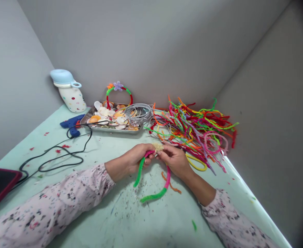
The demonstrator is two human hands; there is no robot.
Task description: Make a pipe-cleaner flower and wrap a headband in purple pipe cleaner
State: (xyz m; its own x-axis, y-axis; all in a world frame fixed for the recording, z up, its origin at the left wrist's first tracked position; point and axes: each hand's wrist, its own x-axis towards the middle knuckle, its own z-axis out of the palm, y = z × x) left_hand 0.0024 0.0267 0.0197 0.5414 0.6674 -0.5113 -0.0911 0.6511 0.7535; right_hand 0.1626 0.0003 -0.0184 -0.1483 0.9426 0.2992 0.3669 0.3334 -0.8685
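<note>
text: none readable | bottle (71,97): small marks, seemingly just pictures

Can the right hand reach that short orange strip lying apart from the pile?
Probably yes: the orange strip lies near the right hand, partly crossed by the pink-and-green band, though that hand is busy at the pale yellow piece.

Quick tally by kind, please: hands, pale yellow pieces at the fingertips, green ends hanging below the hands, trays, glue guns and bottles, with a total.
Left hand and right hand: 2
Pale yellow piece: 1
Green ends: 2
Tray: 1
Glue gun: 1
Bottle: 1
Total: 8
</note>
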